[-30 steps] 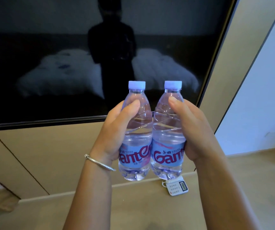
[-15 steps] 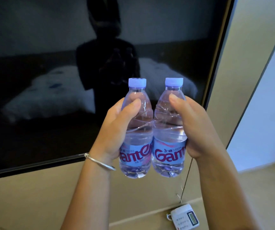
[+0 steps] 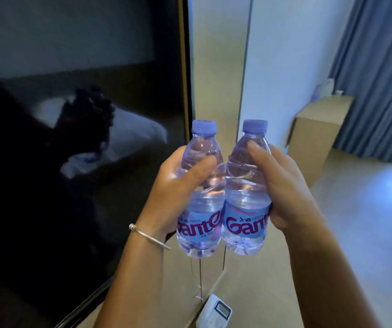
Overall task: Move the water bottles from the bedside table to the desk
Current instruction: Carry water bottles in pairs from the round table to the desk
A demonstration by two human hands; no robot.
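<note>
Room: dark screen (image 3: 72, 114) at 9 o'clock, curtain (image 3: 379, 79) at 2, tan bench (image 3: 320, 129) below it. Left grip (image 3: 173, 185): wrapped round left bottle (image 3: 201, 192). Right grip (image 3: 282, 183): wrapped round right bottle (image 3: 247, 192). Both bottles upright, caps at 12, sides touching, held in air. Bench lies toward 2 o'clock; right grip nearer.

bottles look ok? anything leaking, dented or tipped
Nothing stands out. The left bottle in the left hand and the right bottle in the right hand are both capped, upright, side by side, with no drips visible.
</note>
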